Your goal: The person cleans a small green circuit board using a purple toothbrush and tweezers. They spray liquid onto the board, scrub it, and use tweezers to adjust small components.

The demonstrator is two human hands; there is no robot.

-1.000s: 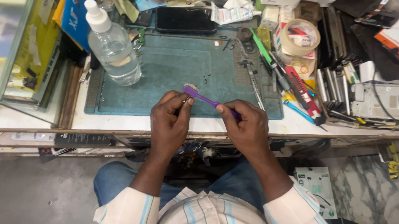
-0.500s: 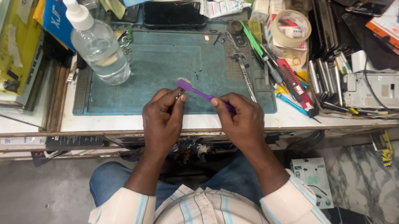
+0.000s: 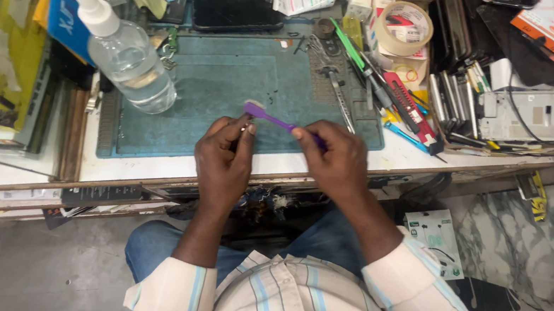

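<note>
The right hand (image 3: pixel 337 160) pinches a purple brush (image 3: pixel 274 119) by its handle, between thumb and fingers. The brush is long and thin. It lies almost flat, a bit tilted, and its long way runs from the grip out toward the left hand (image 3: pixel 223 159). The pale head of the brush is the far end, and it sits a little higher in the picture than the grip.

The left hand has its fingertips (image 3: pixel 246 130) pressed together just under the brush head. It seems to pinch something tiny there, but the thing is too small to make out.

Both hands are over the front part of a green mat (image 3: pixel 215 83). The front edge of the white table (image 3: pixel 168 166) is just below the grip, close to the person's body. Past the brush head the mat is bare. A clear bottle (image 3: pixel 129 61) stands beyond the left hand, well apart. On the other side of the grip lie tools (image 3: pixel 398 100) and a tape roll (image 3: pixel 401 26), packed close.
</note>
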